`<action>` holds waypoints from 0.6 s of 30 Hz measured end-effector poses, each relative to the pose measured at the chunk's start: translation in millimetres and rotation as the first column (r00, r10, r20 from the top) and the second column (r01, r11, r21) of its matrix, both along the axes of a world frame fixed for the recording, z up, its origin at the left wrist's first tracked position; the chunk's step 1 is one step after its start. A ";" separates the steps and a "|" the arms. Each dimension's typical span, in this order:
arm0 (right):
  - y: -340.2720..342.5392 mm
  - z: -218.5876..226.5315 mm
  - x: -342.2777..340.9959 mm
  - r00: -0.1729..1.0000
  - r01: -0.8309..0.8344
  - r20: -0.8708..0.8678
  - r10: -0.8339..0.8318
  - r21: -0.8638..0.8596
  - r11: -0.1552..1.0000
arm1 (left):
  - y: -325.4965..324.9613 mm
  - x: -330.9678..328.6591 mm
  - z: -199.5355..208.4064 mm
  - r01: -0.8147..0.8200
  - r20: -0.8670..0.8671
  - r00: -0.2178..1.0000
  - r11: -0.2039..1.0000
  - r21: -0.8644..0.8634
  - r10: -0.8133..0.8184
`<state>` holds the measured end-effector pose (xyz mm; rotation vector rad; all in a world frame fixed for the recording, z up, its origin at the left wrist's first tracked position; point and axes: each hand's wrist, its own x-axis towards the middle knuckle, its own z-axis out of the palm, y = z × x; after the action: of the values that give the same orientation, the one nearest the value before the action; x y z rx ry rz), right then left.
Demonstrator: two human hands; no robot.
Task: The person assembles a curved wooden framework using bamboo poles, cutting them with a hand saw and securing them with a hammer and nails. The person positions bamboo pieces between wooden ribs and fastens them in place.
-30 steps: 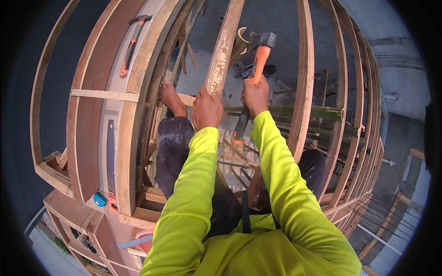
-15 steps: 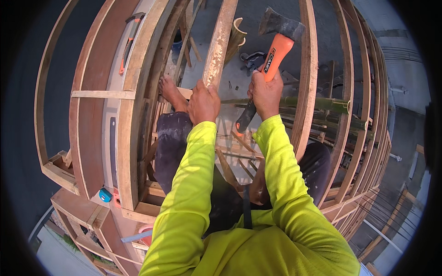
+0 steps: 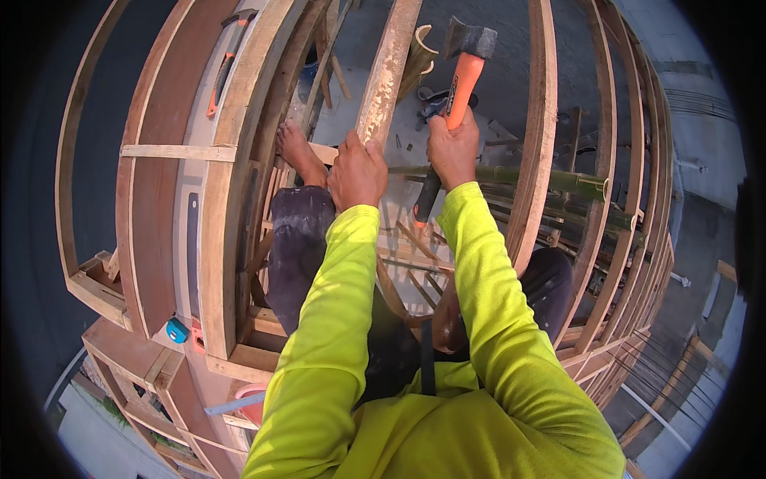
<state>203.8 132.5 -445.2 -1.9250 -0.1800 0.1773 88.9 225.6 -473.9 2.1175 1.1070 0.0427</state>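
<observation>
My left hand (image 3: 357,172) grips a rough, weathered wooden batten (image 3: 388,68) that runs away from me up the middle of the view. My right hand (image 3: 452,150) is closed around the orange and black handle of a hammer (image 3: 461,76), whose dark steel head is raised beside the batten. Both arms wear bright yellow-green sleeves. My bare left foot (image 3: 297,152) rests on a timber cross piece, and my dark trousers show below the arms.
Timber formwork frames (image 3: 227,176) curve around me on both sides. A handsaw with an orange handle (image 3: 224,56) lies on the left beam. A blue tape measure (image 3: 177,330) sits lower left. Bamboo poles (image 3: 550,180) cross at right. Concrete ground lies far below.
My right hand has lifted the hammer higher and a little to the right, so its head now stands well above the batten. My left hand has stayed on the batten.
</observation>
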 end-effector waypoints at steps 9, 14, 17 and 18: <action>-3.9 12.6 4.3 0.839 0.098 -0.535 0.102 0.332 0.938 | 3.3 8.2 -1.7 -0.014 0.022 1.000 0.999 0.035 0.013; -20.1 9.7 16.0 0.726 0.294 -0.670 0.155 0.506 0.811 | 2.8 8.6 -4.8 -0.017 0.049 0.999 0.999 0.046 0.015; -16.5 17.5 8.4 0.775 0.315 -0.632 0.032 0.430 0.846 | 1.5 4.6 2.1 -0.016 0.038 0.999 0.998 0.064 0.014; -15.3 22.2 1.4 0.813 0.302 -0.582 -0.008 0.411 0.860 | 1.4 3.9 0.7 -0.008 0.046 0.999 0.996 0.084 0.004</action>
<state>205.1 117.2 -423.1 -1.2979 0.3177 0.5297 92.8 227.1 -473.1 2.1765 1.1014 0.1423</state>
